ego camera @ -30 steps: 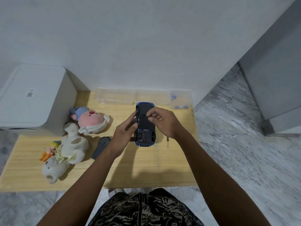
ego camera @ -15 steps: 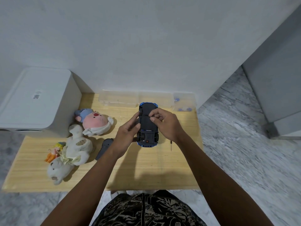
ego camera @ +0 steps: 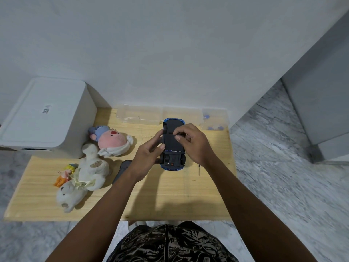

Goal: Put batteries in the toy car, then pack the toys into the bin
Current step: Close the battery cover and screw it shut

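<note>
Bin point(ego camera: 47, 118), white, lid closed, at the desk's point(ego camera: 170, 195) far left corner; its left side runs out of frame and its base overhangs the desk edge.
Doll point(ego camera: 65, 173), small, orange and yellow, near the left edge, half tucked behind a white plush bear point(ego camera: 83, 178) lying head toward the near edge.
Pink plush point(ego camera: 111, 140) with blue cap, just behind the bear, touching it.
Dark grey object point(ego camera: 122, 170), oblong, mid-desk; mostly covered by the left wrist, identity unclear.
Left hand point(ego camera: 147, 157): thumb and fingers curled round the left flank of the toy car point(ego camera: 172, 146).
Toy car: blue, upside down, dark underside up, held above the desk's centre toward the far edge; whether it touches the wood cannot be told. Battery bay hidden under fingers.
Right hand point(ego camera: 192, 142): fingertips bent, pinching or pressing at the car's underside; what lies beneath them is not visible.
Thin dark tool point(ego camera: 199, 170), beside the right wrist, too slim to identify.
Clear plastic boxes point(ego camera: 141, 115), along the far edge; the rightmost box point(ego camera: 215, 120), at the far right corner, holds small blue and white items, blurred.
</note>
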